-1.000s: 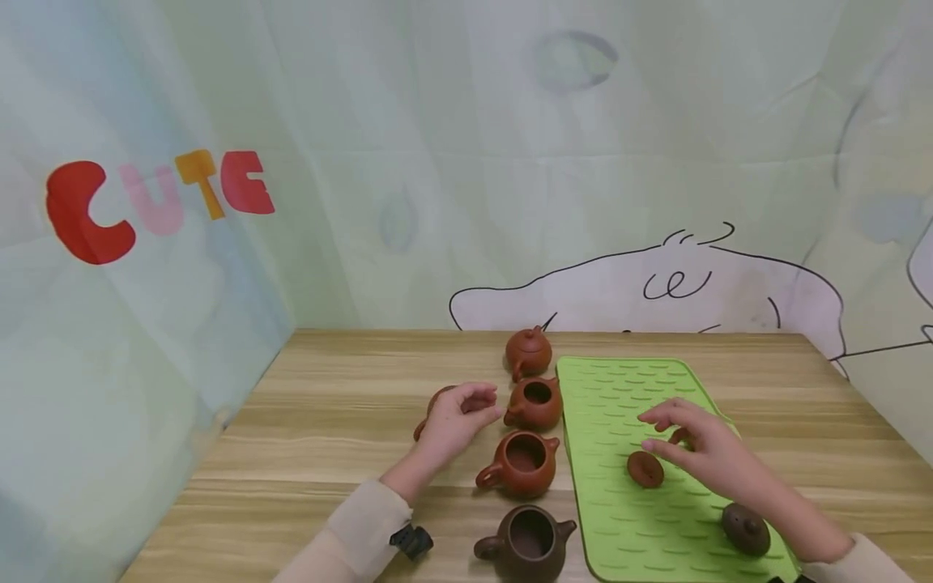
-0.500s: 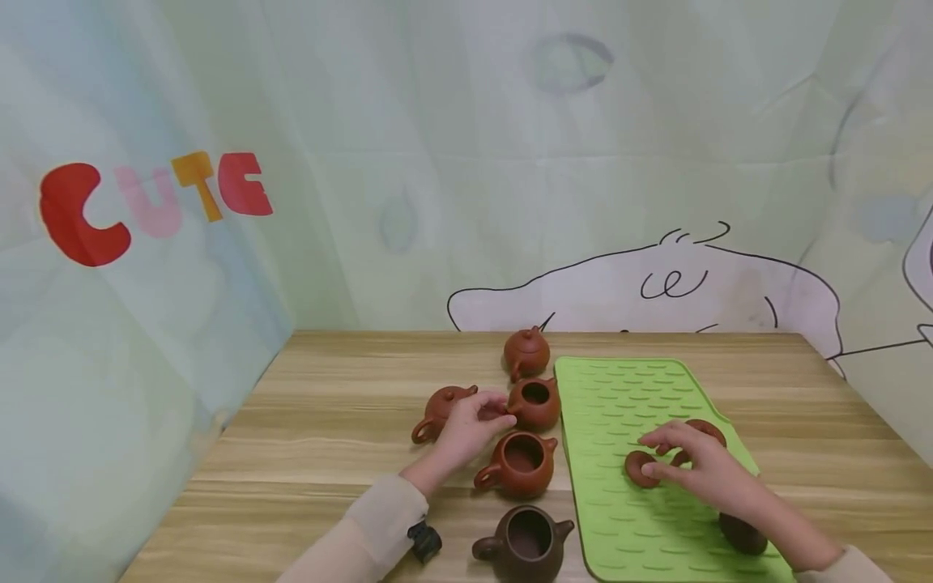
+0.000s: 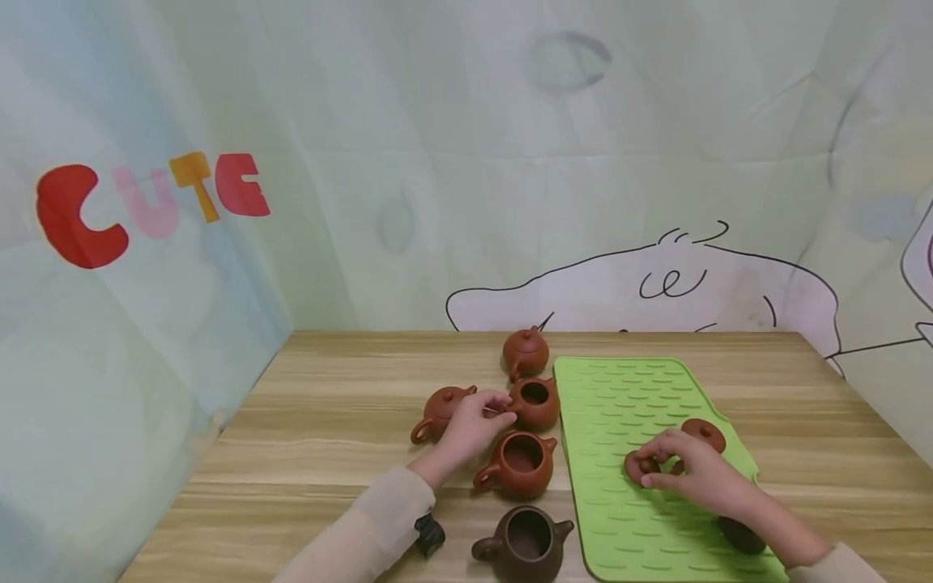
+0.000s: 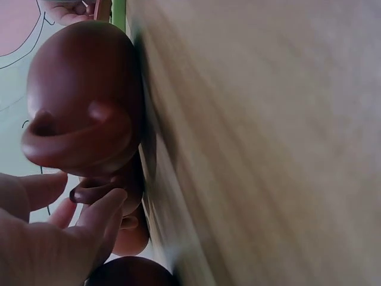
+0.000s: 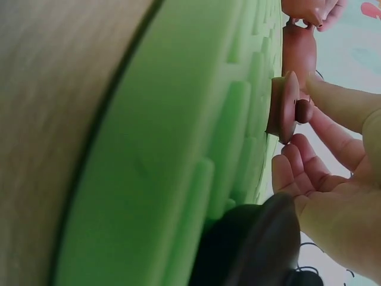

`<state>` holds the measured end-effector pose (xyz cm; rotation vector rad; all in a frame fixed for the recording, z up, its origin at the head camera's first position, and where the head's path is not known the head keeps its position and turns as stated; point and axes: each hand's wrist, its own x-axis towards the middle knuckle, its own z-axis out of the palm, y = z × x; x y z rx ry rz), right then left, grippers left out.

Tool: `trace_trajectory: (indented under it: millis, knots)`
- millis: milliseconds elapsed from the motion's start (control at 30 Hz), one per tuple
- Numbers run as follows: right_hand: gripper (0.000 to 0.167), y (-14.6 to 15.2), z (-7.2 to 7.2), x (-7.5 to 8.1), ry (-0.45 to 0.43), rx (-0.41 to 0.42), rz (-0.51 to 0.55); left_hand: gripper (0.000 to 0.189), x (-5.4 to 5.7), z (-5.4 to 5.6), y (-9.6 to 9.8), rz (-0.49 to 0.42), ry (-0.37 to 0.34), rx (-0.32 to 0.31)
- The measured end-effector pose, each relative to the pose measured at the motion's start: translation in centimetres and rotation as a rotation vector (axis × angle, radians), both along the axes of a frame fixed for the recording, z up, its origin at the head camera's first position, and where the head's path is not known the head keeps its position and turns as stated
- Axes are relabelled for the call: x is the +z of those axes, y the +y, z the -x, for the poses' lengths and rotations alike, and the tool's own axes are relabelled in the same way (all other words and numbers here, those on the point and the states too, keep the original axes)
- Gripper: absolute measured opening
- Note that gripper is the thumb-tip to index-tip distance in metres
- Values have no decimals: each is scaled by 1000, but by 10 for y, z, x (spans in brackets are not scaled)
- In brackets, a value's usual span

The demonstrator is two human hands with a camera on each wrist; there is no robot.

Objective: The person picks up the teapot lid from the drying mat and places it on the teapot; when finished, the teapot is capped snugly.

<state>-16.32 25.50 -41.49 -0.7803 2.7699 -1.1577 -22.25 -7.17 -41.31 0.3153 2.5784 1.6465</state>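
Observation:
My left hand (image 3: 475,421) is at the handle of a small open reddish-brown teapot (image 3: 538,406); thumb and forefinger curl around that handle in the left wrist view. A lidded teapot (image 3: 440,405) lies partly behind this hand and looms large, handle foremost, in the left wrist view. On the green mat (image 3: 605,518), my right hand (image 3: 696,474) has thumb and forefinger at either side of the knob of a round reddish-brown teapot lid (image 5: 290,110). The lid still lies flat there. Its other fingers are loosely bent beside the lid.
An open orange-brown teapot (image 3: 523,465) and an open dark brown teapot (image 3: 530,544) stand nearer me, left of the mat. Behind them is a lidded teapot (image 3: 526,353). Another reddish lid (image 3: 705,435) and a dark lid (image 3: 742,534) lie by the right hand.
My left hand has moved right to the teapot's handle, uncovering the lidded teapot. The right hand has lowered its thumb and forefinger around the lid's knob; the second reddish lid has come into sight.

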Motion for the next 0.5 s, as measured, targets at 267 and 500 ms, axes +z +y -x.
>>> trace_trajectory:
  millis: [267,500]
  knots:
    - [25,-1,1,-2,-31,-17,-9,15,-2,2,2,45,27,8]
    - [20,-1,2,-2,-41,-25,-11,12,0,2,3,62,30,10]
